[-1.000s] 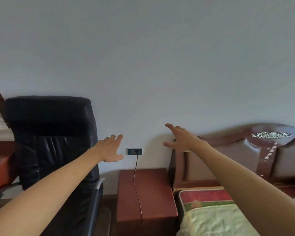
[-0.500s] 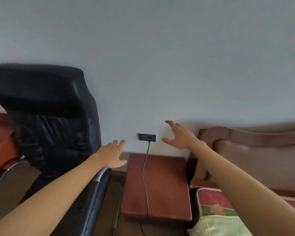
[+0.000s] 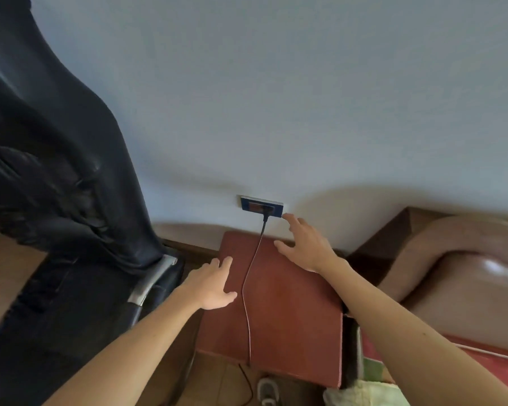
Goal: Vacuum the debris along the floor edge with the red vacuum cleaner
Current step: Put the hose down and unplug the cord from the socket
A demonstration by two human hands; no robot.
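The left hand (image 3: 211, 285) hung palm down over the left edge of a red-brown bedside cabinet (image 3: 294, 323), its fingers straight and close together, holding nothing; whether it touched the top could not be told. The right hand (image 3: 305, 244) reached toward a blue wall socket (image 3: 261, 205), fingers spread and empty, the forefinger tip just beside the socket's lower right corner. A dark plug (image 3: 265, 214) sat in the socket, and its thin cord (image 3: 245, 288) ran between the two hands, down the cabinet top and over its front edge to the floor. A black leather chair (image 3: 59, 177) stood to the left, a padded headboard (image 3: 458, 276) to the right. The red vacuum cleaner could not be made out anywhere in the view
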